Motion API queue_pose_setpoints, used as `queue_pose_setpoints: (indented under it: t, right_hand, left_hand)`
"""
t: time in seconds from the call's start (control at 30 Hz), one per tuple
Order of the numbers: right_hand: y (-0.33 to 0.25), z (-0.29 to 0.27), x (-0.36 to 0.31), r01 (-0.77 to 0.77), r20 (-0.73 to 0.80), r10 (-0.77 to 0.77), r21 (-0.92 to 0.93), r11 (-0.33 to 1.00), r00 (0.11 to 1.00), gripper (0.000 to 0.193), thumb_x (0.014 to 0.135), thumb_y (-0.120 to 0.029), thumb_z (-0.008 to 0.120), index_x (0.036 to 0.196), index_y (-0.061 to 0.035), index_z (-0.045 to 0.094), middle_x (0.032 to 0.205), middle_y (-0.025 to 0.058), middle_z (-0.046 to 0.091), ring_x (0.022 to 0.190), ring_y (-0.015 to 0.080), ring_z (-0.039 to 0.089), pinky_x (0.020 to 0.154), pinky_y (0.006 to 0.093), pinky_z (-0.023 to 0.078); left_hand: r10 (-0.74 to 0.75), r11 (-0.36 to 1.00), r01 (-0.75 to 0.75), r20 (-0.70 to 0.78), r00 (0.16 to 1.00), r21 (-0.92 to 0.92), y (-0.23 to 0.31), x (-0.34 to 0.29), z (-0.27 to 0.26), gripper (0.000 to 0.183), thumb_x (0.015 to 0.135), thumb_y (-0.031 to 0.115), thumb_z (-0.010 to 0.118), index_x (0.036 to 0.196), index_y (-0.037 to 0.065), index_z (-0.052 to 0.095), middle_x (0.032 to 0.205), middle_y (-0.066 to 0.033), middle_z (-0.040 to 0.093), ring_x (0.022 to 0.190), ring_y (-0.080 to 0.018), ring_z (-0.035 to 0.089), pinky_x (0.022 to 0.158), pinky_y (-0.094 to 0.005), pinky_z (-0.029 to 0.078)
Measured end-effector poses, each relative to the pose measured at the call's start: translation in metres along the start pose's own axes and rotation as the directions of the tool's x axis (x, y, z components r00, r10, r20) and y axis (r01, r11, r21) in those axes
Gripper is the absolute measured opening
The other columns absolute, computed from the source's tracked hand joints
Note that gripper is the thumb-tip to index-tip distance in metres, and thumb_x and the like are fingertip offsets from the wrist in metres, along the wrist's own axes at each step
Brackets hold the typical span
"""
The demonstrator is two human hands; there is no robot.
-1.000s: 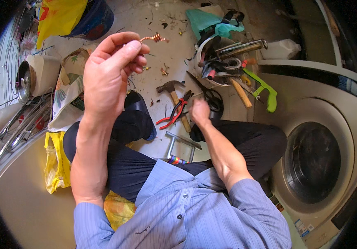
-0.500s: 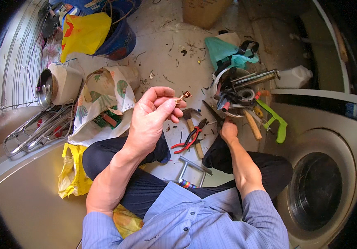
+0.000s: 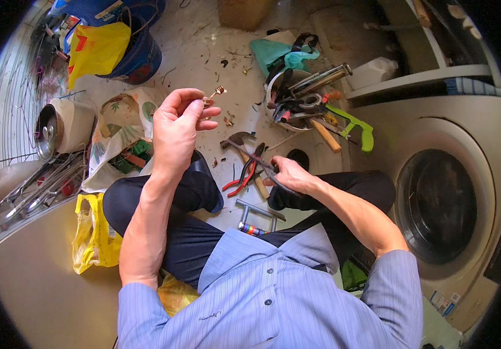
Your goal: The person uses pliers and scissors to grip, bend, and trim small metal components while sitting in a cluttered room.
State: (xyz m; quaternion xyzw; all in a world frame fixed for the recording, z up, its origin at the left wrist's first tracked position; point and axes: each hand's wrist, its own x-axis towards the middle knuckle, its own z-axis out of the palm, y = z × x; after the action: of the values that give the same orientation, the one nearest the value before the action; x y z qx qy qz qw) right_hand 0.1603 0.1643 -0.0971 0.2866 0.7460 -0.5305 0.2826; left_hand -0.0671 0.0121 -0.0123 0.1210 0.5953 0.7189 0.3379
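Observation:
My left hand (image 3: pixel 176 125) is raised, thumb and fingertips pinched on a small coiled copper piece (image 3: pixel 219 91). Lower and to the right, my right hand (image 3: pixel 293 175) grips a long, dark, narrow tool (image 3: pixel 269 169); blur hides its exact kind. This tool points up and left across the red-handled pliers (image 3: pixel 249 171) and a wooden-handled hammer (image 3: pixel 260 189), both on the floor between my feet; I cannot tell whether it touches them. Closer to me, a grey metal frame with a multicoloured grip (image 3: pixel 252 230) lies on the floor.
A bucket crammed with tools (image 3: pixel 279 110) stands ahead on the right, beside a teal bag (image 3: pixel 269 53). A washing machine (image 3: pixel 483 168) flanks my right side. At left are a patterned bag (image 3: pixel 146 107), a yellow bag (image 3: pixel 96 235) and a blue bucket (image 3: pixel 146 61). Scraps litter the floor.
My right hand has brought the dark tool away from beside the tool bucket, swinging it over the pliers and hammer. The left hand keeps its pinch on the copper piece. The whole view has shifted.

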Motion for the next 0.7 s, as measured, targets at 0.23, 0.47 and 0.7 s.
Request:
queue_pose_setpoints:
  t: [0.23, 0.47, 0.7]
  right_hand:
    - [-0.005, 0.013, -0.059, 0.363, -0.123, -0.350, 0.102, 0.926, 0.929, 0.055, 0.082, -0.017, 0.066, 0.131, 0.0004, 0.049, 0.103, 0.0161, 0.061, 0.093, 0.0222, 0.058, 0.084, 0.0350, 0.047]
    - [-0.004, 0.008, -0.085, 0.519, -0.327, -0.528, -0.122, 0.846, 0.784, 0.060, 0.080, -0.010, 0.072, 0.135, -0.0025, 0.048, 0.116, 0.0209, 0.060, 0.107, 0.0342, 0.059, 0.094, 0.0388, 0.047]
    - [-0.024, -0.001, -0.089, 0.563, -0.361, -0.601, -0.215, 0.798, 0.713, 0.059, 0.079, -0.007, 0.074, 0.132, -0.0020, 0.049, 0.097, 0.0160, 0.057, 0.085, 0.0312, 0.058, 0.077, 0.0375, 0.048]
  left_hand:
    - [0.058, 0.997, -0.060, 0.036, 0.998, 0.055, 0.006, -0.017, -0.002, 0.016, 0.096, 0.006, 0.060, 0.111, 0.001, 0.062, 0.095, -0.0078, 0.068, 0.086, -0.0161, 0.070, 0.074, -0.0279, 0.059]
    - [-0.009, 0.991, 0.023, 0.103, 0.995, -0.131, 0.014, -0.030, 0.013, 0.021, 0.092, 0.004, 0.066, 0.112, 0.001, 0.061, 0.096, -0.0108, 0.070, 0.080, -0.0184, 0.070, 0.071, -0.0294, 0.058]
    - [0.002, 0.999, 0.003, 0.131, 0.991, -0.037, 0.022, -0.042, 0.025, 0.020, 0.094, 0.008, 0.065, 0.113, 0.001, 0.060, 0.097, -0.0082, 0.070, 0.084, -0.0146, 0.067, 0.075, -0.0276, 0.056]
